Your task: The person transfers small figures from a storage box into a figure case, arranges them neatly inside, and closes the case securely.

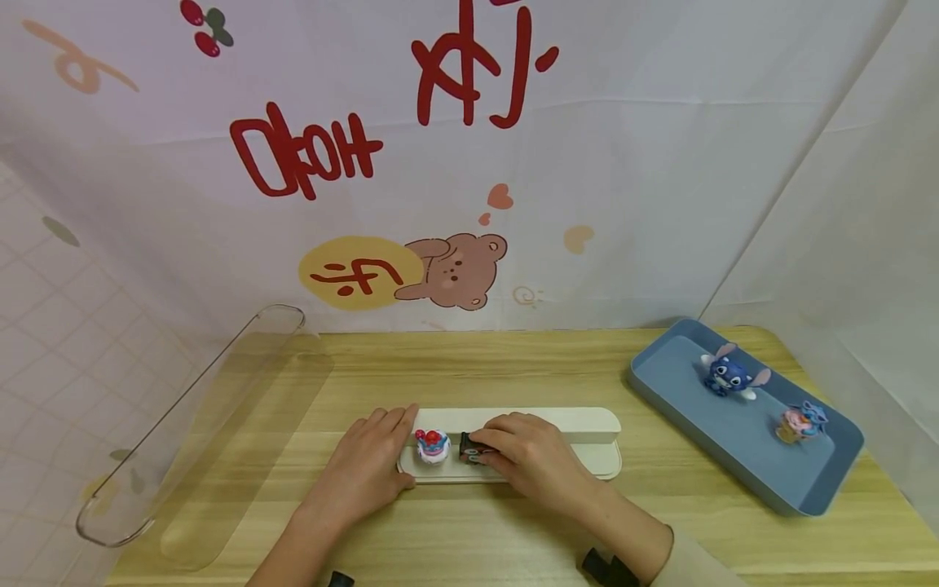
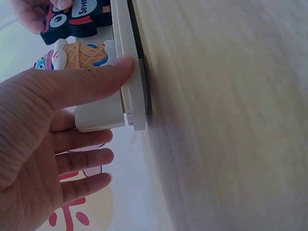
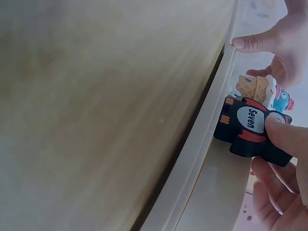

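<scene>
A long white display base (image 1: 513, 473) with a raised rear step lies on the table. My left hand (image 1: 372, 452) holds its left end, the thumb (image 2: 103, 79) on the front edge and the other fingers behind. On the base beside that hand stands an ice-cream-cone figurine (image 1: 433, 447), with a waffle body and a blue and red top. My right hand (image 1: 531, 456) pinches a black and red figurine (image 3: 252, 126) with "Seven" on its white belly. Its feet are at the base's front strip, just right of the cone figurine; fingers cover part of its head.
A blue-grey tray (image 1: 741, 465) at the right holds a blue big-eared figurine (image 1: 729, 375) and a small cone figurine (image 1: 800, 424). On the left lies a long clear cover (image 1: 242, 432). A printed white cloth (image 1: 623, 179) hangs behind the wooden table (image 1: 469, 538).
</scene>
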Demonstrator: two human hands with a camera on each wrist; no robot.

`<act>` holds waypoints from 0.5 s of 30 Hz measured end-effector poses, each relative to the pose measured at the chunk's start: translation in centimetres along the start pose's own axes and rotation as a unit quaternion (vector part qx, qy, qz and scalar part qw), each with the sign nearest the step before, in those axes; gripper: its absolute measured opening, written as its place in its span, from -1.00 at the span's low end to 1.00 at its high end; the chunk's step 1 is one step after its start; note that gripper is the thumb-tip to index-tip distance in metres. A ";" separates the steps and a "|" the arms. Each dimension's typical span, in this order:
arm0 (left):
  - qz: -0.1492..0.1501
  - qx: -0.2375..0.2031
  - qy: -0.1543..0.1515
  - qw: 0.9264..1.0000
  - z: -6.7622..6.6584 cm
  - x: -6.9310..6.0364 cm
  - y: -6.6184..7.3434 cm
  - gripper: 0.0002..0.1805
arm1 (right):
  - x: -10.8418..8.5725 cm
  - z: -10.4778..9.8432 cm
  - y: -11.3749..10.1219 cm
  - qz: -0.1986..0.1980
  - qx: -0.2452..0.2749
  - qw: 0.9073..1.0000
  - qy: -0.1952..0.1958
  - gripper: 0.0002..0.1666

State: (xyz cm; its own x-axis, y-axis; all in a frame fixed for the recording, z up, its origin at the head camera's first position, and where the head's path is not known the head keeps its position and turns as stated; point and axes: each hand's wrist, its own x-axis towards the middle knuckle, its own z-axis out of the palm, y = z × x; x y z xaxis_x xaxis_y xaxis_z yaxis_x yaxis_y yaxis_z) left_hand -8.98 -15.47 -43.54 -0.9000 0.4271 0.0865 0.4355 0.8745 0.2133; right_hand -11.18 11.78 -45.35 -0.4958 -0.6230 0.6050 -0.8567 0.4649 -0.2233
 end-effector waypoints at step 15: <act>-0.001 0.002 0.000 1.000 0.1 0.1 0.0 0.08 | -0.1 -0.2 -0.1 0.018 -0.002 1.000 -0.014 -0.52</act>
State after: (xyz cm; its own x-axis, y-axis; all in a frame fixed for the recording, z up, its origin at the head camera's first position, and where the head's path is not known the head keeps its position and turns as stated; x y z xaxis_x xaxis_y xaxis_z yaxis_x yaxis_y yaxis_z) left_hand -9.03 -15.43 -43.60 -0.9005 0.4264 0.0853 0.4346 0.8759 0.2096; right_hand -11.07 11.90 -45.24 -0.5309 -0.6230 0.5745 -0.8374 0.4898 -0.2426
